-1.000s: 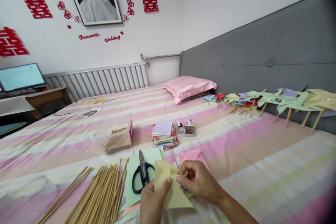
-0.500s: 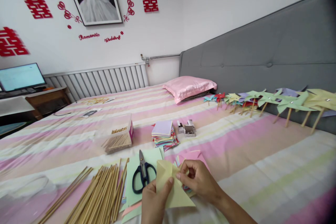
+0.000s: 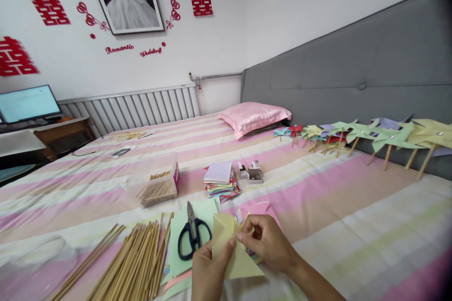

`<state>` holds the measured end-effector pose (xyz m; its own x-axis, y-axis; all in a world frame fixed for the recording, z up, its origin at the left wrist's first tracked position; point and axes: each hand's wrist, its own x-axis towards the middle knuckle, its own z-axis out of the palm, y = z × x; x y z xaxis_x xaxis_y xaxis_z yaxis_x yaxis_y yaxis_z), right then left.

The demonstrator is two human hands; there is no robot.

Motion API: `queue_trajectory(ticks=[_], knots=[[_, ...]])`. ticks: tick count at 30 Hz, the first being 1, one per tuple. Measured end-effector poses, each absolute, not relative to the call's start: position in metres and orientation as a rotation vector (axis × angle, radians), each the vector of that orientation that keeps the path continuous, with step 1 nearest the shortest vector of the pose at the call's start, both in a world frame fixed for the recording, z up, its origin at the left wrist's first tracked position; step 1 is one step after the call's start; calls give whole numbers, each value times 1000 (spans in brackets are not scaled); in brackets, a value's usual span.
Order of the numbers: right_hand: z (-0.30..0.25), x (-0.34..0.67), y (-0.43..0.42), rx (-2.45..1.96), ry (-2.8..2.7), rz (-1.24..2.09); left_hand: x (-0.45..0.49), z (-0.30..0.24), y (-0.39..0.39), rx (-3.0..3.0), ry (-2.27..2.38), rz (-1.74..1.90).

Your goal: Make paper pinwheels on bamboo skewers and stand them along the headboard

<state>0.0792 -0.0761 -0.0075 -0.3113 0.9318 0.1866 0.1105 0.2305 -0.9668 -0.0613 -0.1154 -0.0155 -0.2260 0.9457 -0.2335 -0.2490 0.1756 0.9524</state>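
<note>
A pale yellow sheet of paper, with one part bent over at the top, is held between my two hands. My left hand grips its left side, thumb pressed on the front. The fingers of my right hand pinch the paper near its upper right; what lies inside the pinch is hidden. Just left of the paper, dark-handled scissors rest on light green paper sheets. Pink paper lies partly covered behind my right hand.
Wooden sticks lie at the front left beside a clear plastic lid. Farther back are a stick box, a stack of coloured paper squares and small open boxes. Paper pinwheels line the grey headboard.
My left hand and the yellow paper have shifted slightly to the right. The right hand keeps its pinch in nearly the same place.
</note>
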Motion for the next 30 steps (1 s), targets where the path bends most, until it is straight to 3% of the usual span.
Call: queue_trajectory(ticks=[21, 30], knots=[[-8, 80, -77, -1040, -1730, 1068, -59, -17, -115, 755, 1313, 1298], [-5, 78, -80, -816, -1513, 1325, -53, -4, -120, 546, 1112, 1354]])
